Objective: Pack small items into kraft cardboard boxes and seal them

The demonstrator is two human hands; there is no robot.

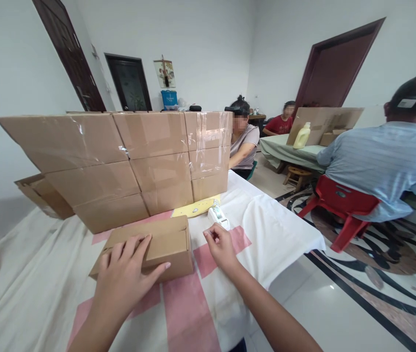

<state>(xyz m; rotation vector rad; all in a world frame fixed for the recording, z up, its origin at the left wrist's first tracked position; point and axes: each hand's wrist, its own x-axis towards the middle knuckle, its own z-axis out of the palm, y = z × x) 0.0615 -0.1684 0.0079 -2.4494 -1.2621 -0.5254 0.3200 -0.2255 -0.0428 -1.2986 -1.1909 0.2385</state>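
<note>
My left hand [129, 269] lies over a closed brown cardboard box [167, 239], fingers spread on its top and thumb stretched along the front edge. To the right of the box, my right hand [219, 244] is closed in a pinch, thumb against index finger. Whatever is between those fingertips is too small to make out. Just beyond the right hand stands a white tape dispenser [217, 215], partly hidden by the fingers. Behind it a yellow patterned piece [195, 209] lies flat on the cloth.
A wall of taped cardboard boxes [156, 166] rises behind the box. Another carton [46, 195] leans at left. The white-and-pink tablecloth [266, 230] drops off at right. One person [244, 139] sits behind the wall, another [380, 161] on a red chair [343, 198].
</note>
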